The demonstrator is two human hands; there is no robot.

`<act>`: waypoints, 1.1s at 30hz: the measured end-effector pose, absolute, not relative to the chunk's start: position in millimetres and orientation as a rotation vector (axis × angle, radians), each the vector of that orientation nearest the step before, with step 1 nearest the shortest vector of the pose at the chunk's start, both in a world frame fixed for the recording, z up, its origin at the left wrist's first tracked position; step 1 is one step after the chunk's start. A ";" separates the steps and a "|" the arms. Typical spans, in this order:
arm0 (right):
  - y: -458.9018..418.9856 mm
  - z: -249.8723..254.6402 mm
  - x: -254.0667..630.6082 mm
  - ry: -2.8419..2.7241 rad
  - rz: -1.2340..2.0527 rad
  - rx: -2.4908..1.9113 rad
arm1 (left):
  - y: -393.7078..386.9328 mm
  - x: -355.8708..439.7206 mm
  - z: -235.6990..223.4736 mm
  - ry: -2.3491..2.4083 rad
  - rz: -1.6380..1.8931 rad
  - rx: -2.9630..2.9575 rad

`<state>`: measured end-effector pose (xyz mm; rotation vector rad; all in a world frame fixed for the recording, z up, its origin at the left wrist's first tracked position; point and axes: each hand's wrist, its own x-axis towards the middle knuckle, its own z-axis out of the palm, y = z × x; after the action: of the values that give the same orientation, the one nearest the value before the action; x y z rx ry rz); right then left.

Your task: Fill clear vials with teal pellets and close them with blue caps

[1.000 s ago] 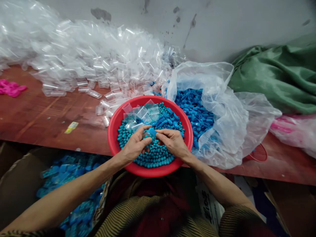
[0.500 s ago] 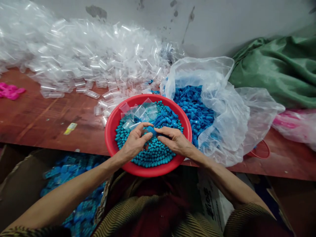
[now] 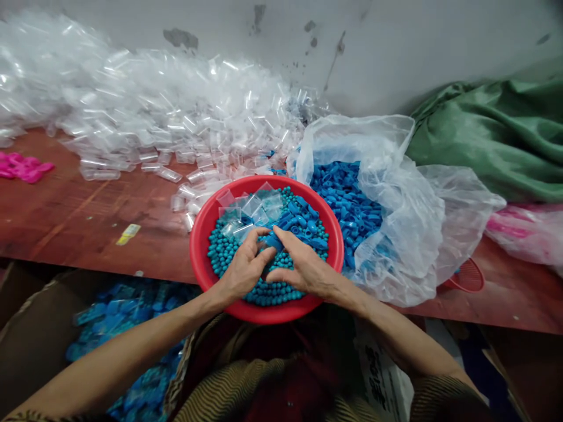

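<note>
Head view, the only one to log. Look forward and down on a reddish-brown table [image 3: 79, 217]; see a round red basin [image 3: 199, 249] at the near edge. Find the left hand [image 3: 246, 264] over the basin, with thumb and fingers curled in, gripping a small blue piece [image 3: 273, 241] between them. Cannot make out its full shape; partly hidden by fingers. Note the right hand [image 3: 308, 266] opposite, with fingertips up at the blue piece and thumb spread well below, so not closed. Cannot tell: touching the piece or just beside it.

In the basin, note three sorts: turquoise beads [image 3: 272, 295] spread widely, clear sleeves [image 3: 253, 206] toward the far left, loose blue parts [image 3: 299, 219] toward the far right. Beyond and to the left, see a long heap of clear tubes [image 3: 176, 105] along the grey wall [image 3: 387, 58]. Just right of the basin, see a crumpled translucent bag [image 3: 407, 217], open, holding more blue parts of similar colour. Farther right, see rumpled green cloth [image 3: 492, 138]. Below the table, lower left, see a cardboard box [image 3: 33, 319] holding many blue-and-clear pieces [image 3: 105, 319].
</note>
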<state>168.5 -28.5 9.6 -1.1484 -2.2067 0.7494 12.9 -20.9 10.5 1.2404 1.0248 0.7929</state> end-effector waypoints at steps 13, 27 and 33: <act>-41.4 8.7 148.2 -2.402 0.251 -1.447 | -27.0 26.2 14.1 1.062 0.960 1.331; -2.7 -1.8 182.2 -2.575 0.730 -1.430 | -40.2 -102.4 29.3 1.513 0.853 1.357; 3.8 4.0 160.7 -2.860 0.539 -1.555 | -14.2 -155.6 9.7 1.842 0.785 1.672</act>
<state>160.7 3.8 4.0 -1.5545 -2.8603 0.5386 -155.6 -14.2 9.7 1.6717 1.8417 0.7846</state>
